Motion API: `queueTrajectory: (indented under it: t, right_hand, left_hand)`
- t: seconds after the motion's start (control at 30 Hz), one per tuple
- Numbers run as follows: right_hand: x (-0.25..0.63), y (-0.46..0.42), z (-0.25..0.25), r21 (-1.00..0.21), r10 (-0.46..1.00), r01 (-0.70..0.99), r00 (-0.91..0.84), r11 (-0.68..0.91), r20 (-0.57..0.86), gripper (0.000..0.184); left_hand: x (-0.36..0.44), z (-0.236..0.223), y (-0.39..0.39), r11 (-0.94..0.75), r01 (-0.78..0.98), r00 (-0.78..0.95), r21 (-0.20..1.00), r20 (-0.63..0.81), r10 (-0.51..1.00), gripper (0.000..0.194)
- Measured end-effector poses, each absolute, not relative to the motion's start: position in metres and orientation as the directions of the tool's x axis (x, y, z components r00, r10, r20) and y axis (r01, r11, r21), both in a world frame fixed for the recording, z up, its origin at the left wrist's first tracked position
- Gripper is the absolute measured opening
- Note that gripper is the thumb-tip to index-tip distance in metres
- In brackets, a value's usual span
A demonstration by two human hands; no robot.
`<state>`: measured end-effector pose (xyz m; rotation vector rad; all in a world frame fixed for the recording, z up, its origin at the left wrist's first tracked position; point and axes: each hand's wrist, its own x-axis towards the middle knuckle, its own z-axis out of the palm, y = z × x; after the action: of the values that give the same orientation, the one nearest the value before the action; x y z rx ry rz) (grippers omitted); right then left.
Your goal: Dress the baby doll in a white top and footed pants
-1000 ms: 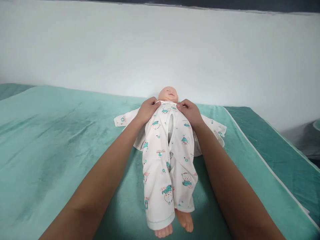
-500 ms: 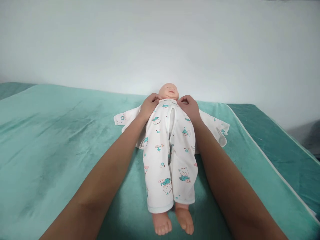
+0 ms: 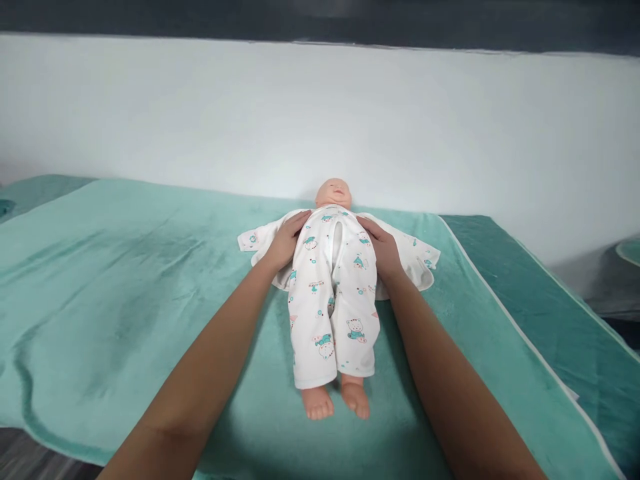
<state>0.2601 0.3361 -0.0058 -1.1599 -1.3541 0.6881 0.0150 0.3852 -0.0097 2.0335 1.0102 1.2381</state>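
Mid-frame: white printed fabric trousers (image 3: 313, 300) chest-high on pink plastic doll (image 3: 334, 193), seemingly done; matching white long-sleeved top (image 3: 409, 248) beneath, unclosed. Left hand (image 3: 287, 240), right hand (image 3: 383, 249) flank trousers; grip unclear.

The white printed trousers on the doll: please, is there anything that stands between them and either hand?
Nothing visible does. The left hand lies against one side of the trousers, the right hand against the other. The jacket spreads out on both sides, but does not visibly cover the trousers.
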Motion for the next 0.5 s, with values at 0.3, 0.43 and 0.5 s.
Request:
queueTrajectory:
  t: [0.3,0.43,0.5]
  right_hand:
    - [0.265,0.311,-0.012,-0.955,0.94,0.296,0.317,0.028,0.126,0.02]
    - [0.27,0.309,-0.01,-0.985,0.975,0.169,0.222,-0.035,0.004,0.017]
    - [0.268,0.308,-0.008,-0.99,0.984,0.143,0.175,-0.018,0.007,0.019]
  left_hand:
    - [0.003,-0.024,0.356,-0.559,0.593,0.321,0.579,0.466,0.824,0.047]
    - [0.002,-0.02,0.348,-0.545,0.614,0.278,0.571,0.49,0.827,0.04]
    - [0.003,-0.014,0.344,-0.508,0.63,0.203,0.587,0.507,0.838,0.033]
